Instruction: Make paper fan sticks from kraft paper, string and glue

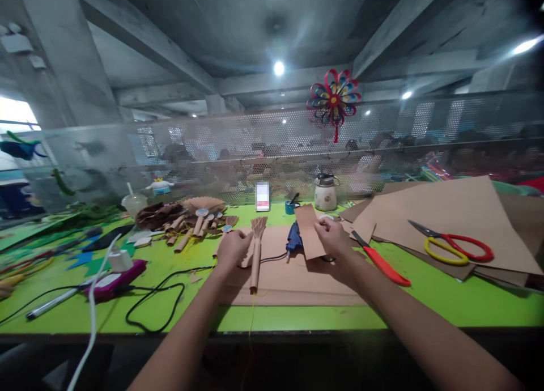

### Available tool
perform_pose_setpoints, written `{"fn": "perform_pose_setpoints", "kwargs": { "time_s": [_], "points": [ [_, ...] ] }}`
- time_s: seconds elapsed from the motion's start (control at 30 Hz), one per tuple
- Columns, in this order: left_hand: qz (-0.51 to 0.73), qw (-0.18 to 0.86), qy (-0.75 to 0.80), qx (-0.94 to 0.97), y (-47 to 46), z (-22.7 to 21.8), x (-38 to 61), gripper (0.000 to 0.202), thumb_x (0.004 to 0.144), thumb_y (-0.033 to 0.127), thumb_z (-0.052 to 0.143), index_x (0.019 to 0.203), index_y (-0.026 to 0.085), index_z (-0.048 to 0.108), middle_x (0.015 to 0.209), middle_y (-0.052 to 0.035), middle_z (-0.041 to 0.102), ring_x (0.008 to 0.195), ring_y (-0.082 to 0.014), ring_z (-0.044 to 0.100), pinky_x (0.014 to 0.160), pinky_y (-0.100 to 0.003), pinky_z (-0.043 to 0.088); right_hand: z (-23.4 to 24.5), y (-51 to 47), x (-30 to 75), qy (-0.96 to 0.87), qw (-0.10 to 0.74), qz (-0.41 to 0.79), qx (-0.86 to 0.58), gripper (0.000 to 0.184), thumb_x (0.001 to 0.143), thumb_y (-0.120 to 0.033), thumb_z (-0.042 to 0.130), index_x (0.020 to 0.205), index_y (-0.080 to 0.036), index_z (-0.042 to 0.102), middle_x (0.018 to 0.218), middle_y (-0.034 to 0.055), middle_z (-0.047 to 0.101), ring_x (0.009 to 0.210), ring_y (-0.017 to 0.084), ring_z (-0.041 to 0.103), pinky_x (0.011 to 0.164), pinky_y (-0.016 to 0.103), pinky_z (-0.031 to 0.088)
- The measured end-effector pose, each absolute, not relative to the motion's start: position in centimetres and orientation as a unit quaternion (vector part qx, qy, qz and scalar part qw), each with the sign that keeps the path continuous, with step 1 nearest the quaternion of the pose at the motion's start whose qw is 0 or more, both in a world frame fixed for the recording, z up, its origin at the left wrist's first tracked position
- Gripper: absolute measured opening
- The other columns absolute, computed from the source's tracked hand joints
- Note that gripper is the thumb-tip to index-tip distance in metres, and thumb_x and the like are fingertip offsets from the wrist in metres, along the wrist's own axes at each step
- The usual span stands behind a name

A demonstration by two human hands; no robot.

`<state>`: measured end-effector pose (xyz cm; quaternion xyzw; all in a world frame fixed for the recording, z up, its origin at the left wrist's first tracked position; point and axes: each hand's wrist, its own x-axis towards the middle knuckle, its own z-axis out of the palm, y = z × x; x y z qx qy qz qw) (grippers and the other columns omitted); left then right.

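The small brown paper piece [306, 232] is pinched in the right hand [334, 239]. That grip is closed on the piece's right edge, thumb and fingers together, holding it up off the desk [425, 306] so it stands more or less upright, just right of centre. Its left edge sits right beside a blue glue gun [293, 239] lying on a big flat brown sheet [293, 283].

The left hand [233, 249] is curled next to a rolled paper tube [255, 263] with a fringed top, which also lies on that sheet. The fingers are up against the tube just under the fringe, but honestly I can't tell whether that grip is actually clamped on it or only resting there.

Moving outward: a red-handled cutter [381, 263] lies just right of the right wrist. Further right there's a stack of large kraft sheets [459, 209] with red and yellow scissors [455, 247] on top. On the left there's a pile of finished paper tubes [191, 226], a pink power strip [115, 281] and a looping black cable [158, 303]. At the back of the desk a phone [262, 196] and a white jar [325, 194] stand against a mesh screen [212, 136], and a colourful pinwheel [334, 101] hangs on it.
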<state>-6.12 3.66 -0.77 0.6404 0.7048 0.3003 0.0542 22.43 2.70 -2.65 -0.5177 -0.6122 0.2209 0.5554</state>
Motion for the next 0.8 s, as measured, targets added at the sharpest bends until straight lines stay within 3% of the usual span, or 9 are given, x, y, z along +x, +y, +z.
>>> {"fn": "perform_pose_setpoints", "kwargs": {
  "time_s": [0.17, 0.27, 0.37, 0.57, 0.8],
  "points": [
    [0.335, 0.0, 0.696, 0.635, 6.9, 1.3, -7.3, 0.03, 0.077, 0.04, 0.048, 0.072, 0.016, 0.066, 0.076, -0.0119, 0.07, 0.074, -0.0239, 0.064, 0.059, -0.026, 0.036, -2.5, 2.1, 22.3, -0.672, 0.488, 0.314, -0.461, 0.027, 0.073, -0.044, 0.059, 0.071, -0.017, 0.057, 0.055, -0.003, 0.049, 0.048, 0.01, 0.04, 0.047, 0.022, 0.03],
    [0.343, 0.003, 0.686, 0.641, 8.4, 0.7, -6.9, 0.027, 0.076, 0.036, 0.05, 0.075, 0.015, 0.067, 0.076, -0.0111, 0.07, 0.07, -0.0215, 0.063, 0.058, -0.026, 0.037, -2.4, 1.4, 22.5, -0.73, 0.351, 0.433, -0.395, 0.027, 0.071, -0.042, 0.065, 0.073, -0.016, 0.062, 0.051, -0.0051, 0.047, 0.043, 0.007, 0.035, 0.044, 0.02, 0.027],
    [0.351, -0.005, 0.686, 0.638, 9.0, -0.9, -6.4, 0.029, 0.078, 0.036, 0.047, 0.072, 0.014, 0.066, 0.073, -0.0118, 0.069, 0.068, -0.0219, 0.062, 0.056, -0.026, 0.036, -2.2, 1.1, 22.8, -0.751, 0.237, 0.507, -0.351, 0.022, 0.066, -0.034, 0.071, 0.073, -0.014, 0.065, 0.055, -0.004, 0.05, 0.048, 0.007, 0.04, 0.048, 0.019, 0.03],
    [0.368, -0.017, 0.695, 0.617, 9.6, -2.3, -7.5, 0.031, 0.081, 0.036, 0.042, 0.084, 0.015, 0.065, 0.085, -0.0133, 0.069, 0.078, -0.0246, 0.062, 0.063, -0.028, 0.038, -1.7, 1.3, 23.2, -0.835, 0.126, 0.36, -0.397, 0.017, 0.068, -0.027, 0.069, 0.079, -0.015, 0.071, 0.062, -0.0011, 0.058, 0.057, 0.01, 0.048, 0.051, 0.02, 0.033],
    [0.354, 0.022, 0.672, 0.65, 9.4, -2.9, -8.1, 0.016, 0.071, 0.027, 0.052, 0.065, 0.018, 0.065, 0.068, -0.0097, 0.068, 0.07, -0.023, 0.061, 0.06, -0.027, 0.036, -0.5, 0.9, 23.7, -0.844, 0.118, 0.297, -0.43, 0.029, 0.069, -0.03, 0.068, 0.093, -0.013, 0.072, 0.074, 0.0026, 0.062, 0.066, 0.013, 0.053, 0.055, 0.02, 0.038]
  ]
}}
